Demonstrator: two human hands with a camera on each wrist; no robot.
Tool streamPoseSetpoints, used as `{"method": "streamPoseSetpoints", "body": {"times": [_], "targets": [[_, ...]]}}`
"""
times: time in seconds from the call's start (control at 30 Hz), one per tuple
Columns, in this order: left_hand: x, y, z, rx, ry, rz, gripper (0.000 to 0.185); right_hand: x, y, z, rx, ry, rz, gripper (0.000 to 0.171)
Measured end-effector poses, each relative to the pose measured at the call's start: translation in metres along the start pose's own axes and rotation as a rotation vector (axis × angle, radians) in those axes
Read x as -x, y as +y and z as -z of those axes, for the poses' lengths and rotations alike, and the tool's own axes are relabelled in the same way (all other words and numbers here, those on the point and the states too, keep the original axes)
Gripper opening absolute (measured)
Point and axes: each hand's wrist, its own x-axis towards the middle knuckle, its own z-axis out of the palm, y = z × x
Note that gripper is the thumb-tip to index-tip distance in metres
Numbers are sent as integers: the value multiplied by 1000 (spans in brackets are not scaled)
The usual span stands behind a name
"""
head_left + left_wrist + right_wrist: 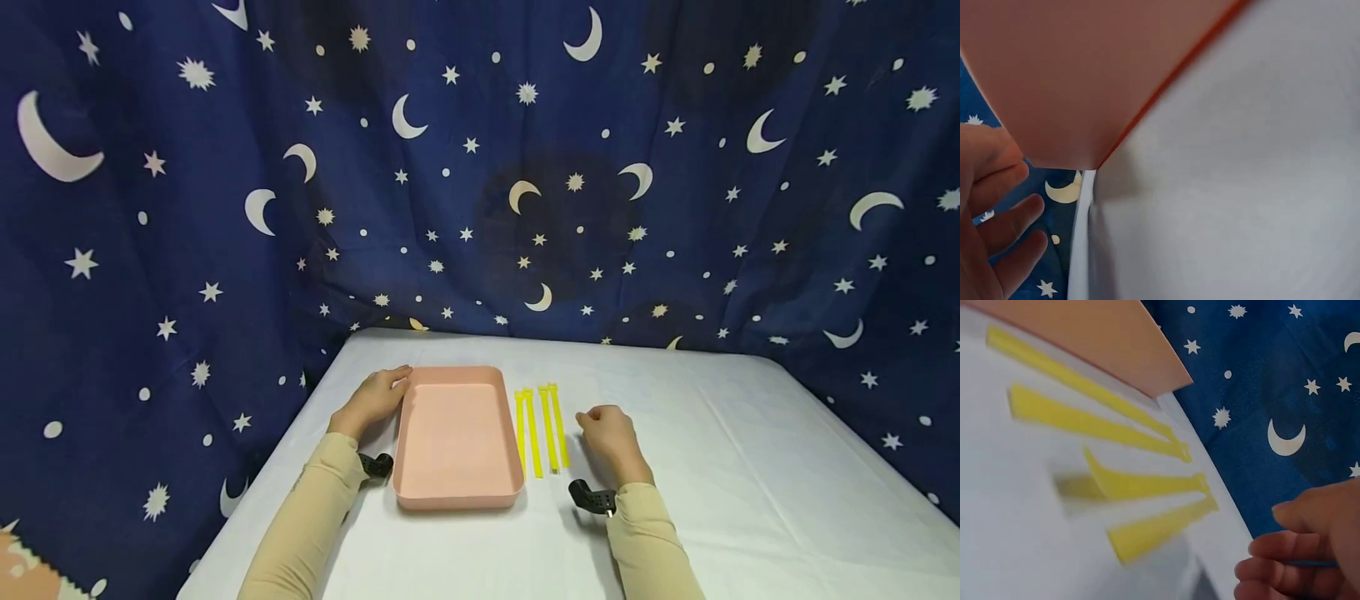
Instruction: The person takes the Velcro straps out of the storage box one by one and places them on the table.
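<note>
A pink rectangular tray (457,437) lies on the white-covered table, its inside bare. My left hand (375,397) is at the tray's far left corner, fingertips right at the rim; in the left wrist view its fingers (1013,225) are spread and loosely bent beside the tray wall (1085,75). To the right of the tray lie several yellow strap-like strips (549,429) with a small slotted head at the far end. My right hand (611,437) hovers right of the strips, its fingers (1282,544) loosely curled with nothing in them.
A white cloth (750,467) covers the table. Behind and at both sides hangs a dark blue curtain (480,183) with moons and stars. A black wrist mount (592,497) sits by the right wrist, another (377,465) by the left, close to the tray's side.
</note>
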Motion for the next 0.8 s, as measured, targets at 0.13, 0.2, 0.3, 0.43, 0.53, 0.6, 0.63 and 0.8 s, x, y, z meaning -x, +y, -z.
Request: {"method": "streamPoseSetpoints", "body": {"times": [0.13,0.2,0.3,0.43,0.53,0.6,0.63,0.8], "targets": [[-1,8,11,-27,17,-23,44,-3,4,16,18,25,47,36],[0,11,18,-46,28,-32,44,-6,5,23,23,45,68,37],[5,14,27,-78,37,-35,45,-9,8,33,37,75,90,37],[15,17,37,-109,60,-41,46,-10,14,46,72,118,116,39],[19,18,44,-129,95,-51,46,-13,16,59,97,166,132,40],[19,18,48,-144,119,-51,46,-15,15,68,114,185,138,41],[20,19,51,-149,128,-51,46,-16,15,72,125,194,146,41],[21,23,59,-187,177,-69,46,-22,15,89,175,225,194,41]]}}
